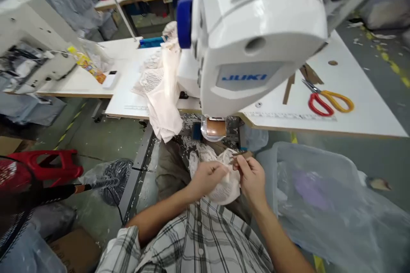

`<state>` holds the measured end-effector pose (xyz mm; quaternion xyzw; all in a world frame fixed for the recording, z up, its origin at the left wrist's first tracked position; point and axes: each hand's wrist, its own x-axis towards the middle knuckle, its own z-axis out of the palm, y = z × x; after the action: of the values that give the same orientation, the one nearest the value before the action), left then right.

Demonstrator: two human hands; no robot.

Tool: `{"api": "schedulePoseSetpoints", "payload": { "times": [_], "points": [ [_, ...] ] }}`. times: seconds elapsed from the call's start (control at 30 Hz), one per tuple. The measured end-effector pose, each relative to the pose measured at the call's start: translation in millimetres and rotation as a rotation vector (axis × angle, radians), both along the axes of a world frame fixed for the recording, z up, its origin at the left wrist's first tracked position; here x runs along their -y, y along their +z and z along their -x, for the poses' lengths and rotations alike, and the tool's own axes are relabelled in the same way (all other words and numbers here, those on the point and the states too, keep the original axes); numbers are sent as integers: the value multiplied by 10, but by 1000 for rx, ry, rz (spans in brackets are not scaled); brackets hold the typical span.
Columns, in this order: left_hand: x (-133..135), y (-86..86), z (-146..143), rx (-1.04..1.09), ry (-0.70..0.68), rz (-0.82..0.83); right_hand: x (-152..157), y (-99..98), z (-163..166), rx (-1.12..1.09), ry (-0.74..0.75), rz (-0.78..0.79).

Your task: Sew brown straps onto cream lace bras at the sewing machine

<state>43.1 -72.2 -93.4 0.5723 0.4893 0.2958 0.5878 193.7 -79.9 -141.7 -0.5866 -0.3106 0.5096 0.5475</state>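
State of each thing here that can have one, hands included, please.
Left hand: fingers closed on lace garment.
Right hand: fingertips pinched; what they hold is unclear.
Lace garment: bunched beneath the hands.
Pale garments: heaped, hanging off the sewing table.
Scissors: lying flat; blade opening unclear.
Translucent bin: purple item inside.
Sewing machine: upright; power state not shown.

Shirt: white plaid, crossed by dark and grey lines
Buttons: small, pale, round, down the front
Left sleeve: same plaid, bunched near the elbow
Trousers: plain, brownish, creased
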Motion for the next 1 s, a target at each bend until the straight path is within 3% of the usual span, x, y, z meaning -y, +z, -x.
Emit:
{"api": "schedulePoseSetpoints", "payload": {
  "times": [0.23,0.53,0.8,1.0],
  "points": [
    [-63,114,119,26,21,7,109,263,-26,-55,146,15],
    [-69,69,204,-121,34,-243,-63,246,-99,-82,182,69],
    [-112,111,203,-104,38,-128,-88,315,-89,-82,218,57],
    [-124,26,206,-155,60,-46,-85,281,-100,-50,228,43]
  ]
}}
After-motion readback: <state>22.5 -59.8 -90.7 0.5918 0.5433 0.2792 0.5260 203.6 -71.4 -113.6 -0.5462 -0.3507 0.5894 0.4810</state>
